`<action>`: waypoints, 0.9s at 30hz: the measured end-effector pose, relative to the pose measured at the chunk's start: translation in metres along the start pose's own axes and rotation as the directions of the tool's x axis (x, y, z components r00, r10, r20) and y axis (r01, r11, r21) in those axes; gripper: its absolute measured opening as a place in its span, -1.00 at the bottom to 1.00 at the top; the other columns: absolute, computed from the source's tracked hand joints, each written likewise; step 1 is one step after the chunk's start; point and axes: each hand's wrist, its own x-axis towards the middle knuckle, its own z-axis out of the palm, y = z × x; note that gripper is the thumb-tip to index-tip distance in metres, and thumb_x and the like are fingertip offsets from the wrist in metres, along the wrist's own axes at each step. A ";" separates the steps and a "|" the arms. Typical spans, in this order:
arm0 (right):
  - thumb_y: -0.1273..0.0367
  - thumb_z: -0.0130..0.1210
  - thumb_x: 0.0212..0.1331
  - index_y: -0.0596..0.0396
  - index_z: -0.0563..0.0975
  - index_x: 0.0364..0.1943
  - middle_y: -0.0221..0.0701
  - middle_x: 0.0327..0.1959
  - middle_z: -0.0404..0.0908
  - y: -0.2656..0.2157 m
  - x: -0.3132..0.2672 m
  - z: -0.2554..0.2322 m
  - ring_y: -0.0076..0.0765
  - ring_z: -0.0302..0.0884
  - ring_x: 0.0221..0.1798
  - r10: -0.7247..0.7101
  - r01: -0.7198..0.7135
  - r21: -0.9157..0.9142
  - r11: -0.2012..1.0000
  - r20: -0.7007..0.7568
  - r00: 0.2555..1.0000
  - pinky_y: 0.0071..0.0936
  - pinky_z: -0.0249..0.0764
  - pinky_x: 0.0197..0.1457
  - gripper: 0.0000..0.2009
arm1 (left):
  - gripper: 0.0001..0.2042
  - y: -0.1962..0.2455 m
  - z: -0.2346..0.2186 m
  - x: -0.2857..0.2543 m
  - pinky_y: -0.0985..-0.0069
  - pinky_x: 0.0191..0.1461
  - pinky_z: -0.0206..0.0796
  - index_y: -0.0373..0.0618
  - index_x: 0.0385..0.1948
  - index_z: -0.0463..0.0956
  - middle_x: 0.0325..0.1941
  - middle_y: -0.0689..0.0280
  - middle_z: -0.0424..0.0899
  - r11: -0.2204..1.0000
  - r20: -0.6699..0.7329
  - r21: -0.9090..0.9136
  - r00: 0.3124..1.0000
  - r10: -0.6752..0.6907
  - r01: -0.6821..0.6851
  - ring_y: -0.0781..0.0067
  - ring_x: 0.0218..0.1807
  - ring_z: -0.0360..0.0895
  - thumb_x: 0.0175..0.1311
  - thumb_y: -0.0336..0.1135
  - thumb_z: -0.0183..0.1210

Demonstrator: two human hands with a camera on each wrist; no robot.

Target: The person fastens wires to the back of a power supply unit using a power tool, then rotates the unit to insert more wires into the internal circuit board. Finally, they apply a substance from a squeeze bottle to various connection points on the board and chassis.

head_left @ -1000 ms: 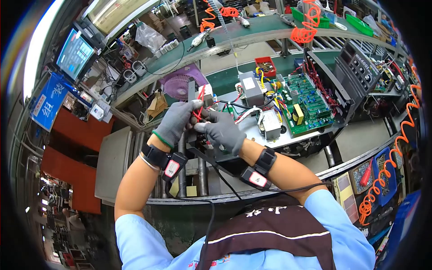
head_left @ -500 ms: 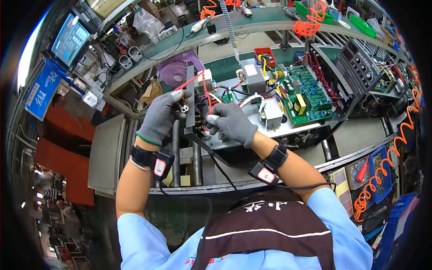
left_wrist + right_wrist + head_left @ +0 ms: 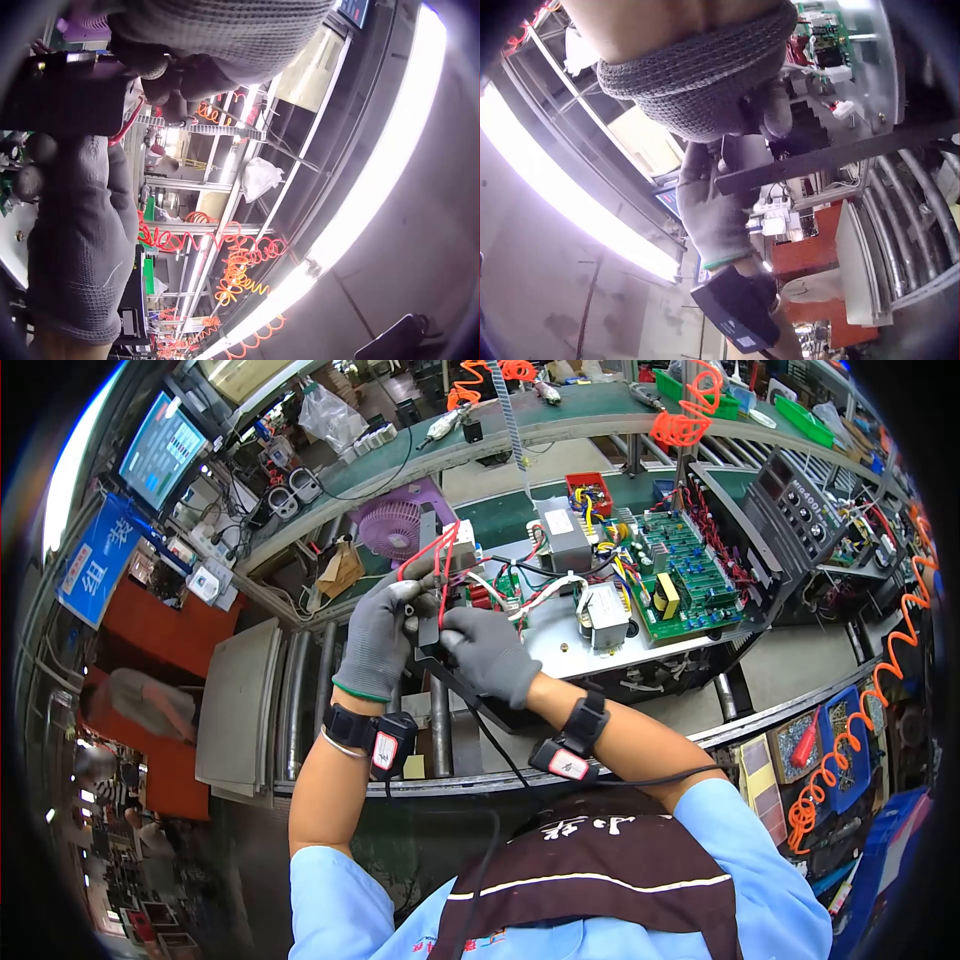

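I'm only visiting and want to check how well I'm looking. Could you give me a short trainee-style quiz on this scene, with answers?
1. True or false: the left hand and the right hand are both without gloves.

2. Multiple choice: what colour are the wires that loop up just above the hands?
A) blue
B) red
C) black

3. Short answer: which hand is nearer to the green circuit board?

Key:
1. False; both wear grey gloves.
2. B.
3. The right hand.
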 end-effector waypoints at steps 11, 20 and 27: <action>0.25 0.14 0.01 0.22 0.55 -0.11 -0.33 -0.38 0.63 0.003 0.022 -0.062 -0.48 0.56 -0.43 0.315 -0.439 0.159 0.884 0.492 0.812 -0.51 0.49 -0.33 -0.62 | -0.72 0.006 0.015 -0.003 0.67 -0.33 0.30 -0.30 -0.11 0.50 -0.34 0.34 0.61 0.802 0.171 0.565 0.978 0.116 -0.194 0.67 -0.40 0.43 0.22 -0.44 -0.09; 0.14 0.14 0.05 0.17 0.61 -0.35 -0.20 -0.45 0.59 0.030 0.033 -0.046 -0.19 0.55 -0.44 0.250 -0.288 0.226 0.930 0.182 0.951 -0.35 0.43 -0.30 -0.67 | -0.70 0.006 0.011 -0.007 0.77 -0.46 0.16 -0.29 -0.04 0.48 -0.25 0.32 0.63 0.775 0.157 0.603 0.981 0.116 -0.188 0.79 -0.46 0.34 0.24 -0.43 -0.07; 0.30 0.01 0.11 0.16 0.53 -0.36 -0.05 -0.37 0.56 0.030 0.042 -0.027 0.08 0.51 -0.21 0.161 -0.152 -0.060 0.986 0.180 0.970 -0.13 0.40 -0.12 -0.79 | -0.70 0.006 0.016 -0.015 0.78 -0.35 0.22 -0.30 -0.05 0.47 -0.23 0.31 0.64 0.860 0.121 0.467 0.978 0.167 -0.205 0.75 -0.40 0.38 0.23 -0.39 -0.04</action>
